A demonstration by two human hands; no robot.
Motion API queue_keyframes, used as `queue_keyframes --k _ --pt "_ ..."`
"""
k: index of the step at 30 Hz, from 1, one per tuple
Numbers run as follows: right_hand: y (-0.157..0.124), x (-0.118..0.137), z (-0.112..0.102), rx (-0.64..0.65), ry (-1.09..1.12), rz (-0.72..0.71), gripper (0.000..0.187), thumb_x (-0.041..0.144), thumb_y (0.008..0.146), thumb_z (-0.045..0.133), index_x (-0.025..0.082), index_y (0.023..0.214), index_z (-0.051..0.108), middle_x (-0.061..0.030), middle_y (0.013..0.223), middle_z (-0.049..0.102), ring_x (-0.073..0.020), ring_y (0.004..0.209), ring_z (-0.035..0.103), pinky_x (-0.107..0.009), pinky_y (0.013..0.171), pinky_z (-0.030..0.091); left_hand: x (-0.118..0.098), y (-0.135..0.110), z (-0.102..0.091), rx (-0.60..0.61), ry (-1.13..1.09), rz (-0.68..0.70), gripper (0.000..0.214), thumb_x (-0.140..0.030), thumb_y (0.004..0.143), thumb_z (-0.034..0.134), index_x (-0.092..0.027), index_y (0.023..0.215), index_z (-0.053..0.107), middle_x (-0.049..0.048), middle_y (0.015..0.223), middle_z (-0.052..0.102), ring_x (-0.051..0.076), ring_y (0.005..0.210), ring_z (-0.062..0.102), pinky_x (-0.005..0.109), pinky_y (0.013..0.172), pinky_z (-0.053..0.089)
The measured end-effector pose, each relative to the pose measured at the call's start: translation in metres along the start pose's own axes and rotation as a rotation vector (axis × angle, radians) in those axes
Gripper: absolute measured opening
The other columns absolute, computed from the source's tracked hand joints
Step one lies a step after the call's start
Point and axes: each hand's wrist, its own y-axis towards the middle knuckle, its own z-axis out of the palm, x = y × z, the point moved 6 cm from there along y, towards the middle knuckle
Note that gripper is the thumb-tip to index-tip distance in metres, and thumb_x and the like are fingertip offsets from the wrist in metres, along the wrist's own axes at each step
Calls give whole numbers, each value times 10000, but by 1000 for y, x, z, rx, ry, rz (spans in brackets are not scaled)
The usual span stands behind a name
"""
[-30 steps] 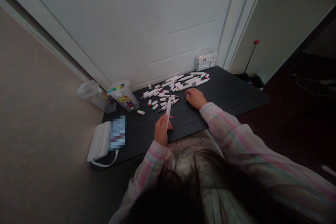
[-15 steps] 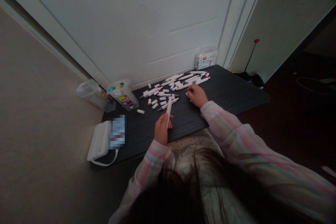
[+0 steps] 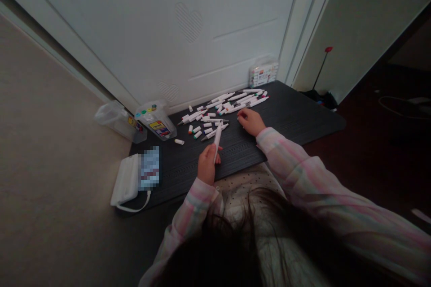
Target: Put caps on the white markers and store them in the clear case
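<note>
Left hand: fingers grasp marker low, above surface, presumably leaving its upper end exposed | Right hand: fingers curled beside loose markers; grip contents I cannot tell.

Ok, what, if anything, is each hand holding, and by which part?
The left hand holds a white marker by its lower part, the upper end free. The right hand seems to pinch something small and white, too unclear to identify.
</note>
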Motion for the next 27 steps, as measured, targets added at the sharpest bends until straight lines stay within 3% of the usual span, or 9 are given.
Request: queue_keyframes --k 12,27 --pt "1 -4 7 58 -43 -19 165 143 696 477 149 784 617 -45 734 602 -164 709 541 -281 696 420 1 0 1 4 30 -5 364 -494 754 479 -144 703 568 -64 428 355 65 412 337 208 453 308" --pt "2 -7 7 43 -78 -29 179 113 683 478 147 773 629 -60 769 593 -183 774 536 -303 762 418 0 0 2 3 52 -16 377 -507 745 477 -143 713 570 -62 427 360 67 418 344 209 456 316"
